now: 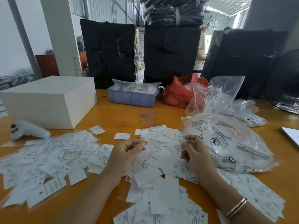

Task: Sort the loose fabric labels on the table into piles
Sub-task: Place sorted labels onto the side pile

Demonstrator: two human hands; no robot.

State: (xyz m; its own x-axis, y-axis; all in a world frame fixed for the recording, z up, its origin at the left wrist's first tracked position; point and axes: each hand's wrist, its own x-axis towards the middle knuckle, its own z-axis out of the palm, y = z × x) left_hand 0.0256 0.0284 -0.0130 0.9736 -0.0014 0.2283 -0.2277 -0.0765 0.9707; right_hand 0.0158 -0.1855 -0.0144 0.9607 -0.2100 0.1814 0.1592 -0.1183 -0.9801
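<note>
On the orange wooden table (123, 110), loose white fabric labels lie in heaps: a wide pile at nine o'clock (48, 156), a central heap (158, 152) under and between the hands, and a further spread at five o'clock (252, 191). The left hand (124, 152) hovers over the central heap with its fingers curled inward; whether it has hold of a label cannot be told. The right hand (195, 151), a gold bangle (236, 207) on its wrist, pinches one small label (183, 143) between thumb and fingertips, held upright just above the heap. At three o'clock a large clear zip bag (229, 143) with black print lies on its side, with pale contents showing dimly through the film. Behind it, at two o'clock, another clear bag (216, 94) stands open and crumpled. At twelve o'clock a lilac plastic bin (132, 97) holds a clear bag of printed labels (137, 87), and just beside it at one o'clock sits a red plastic bag (178, 92) with white material showing at its mouth. A closed white box (48, 101) sits at ten o'clock, with a white handheld controller (29, 130) near it.
</note>
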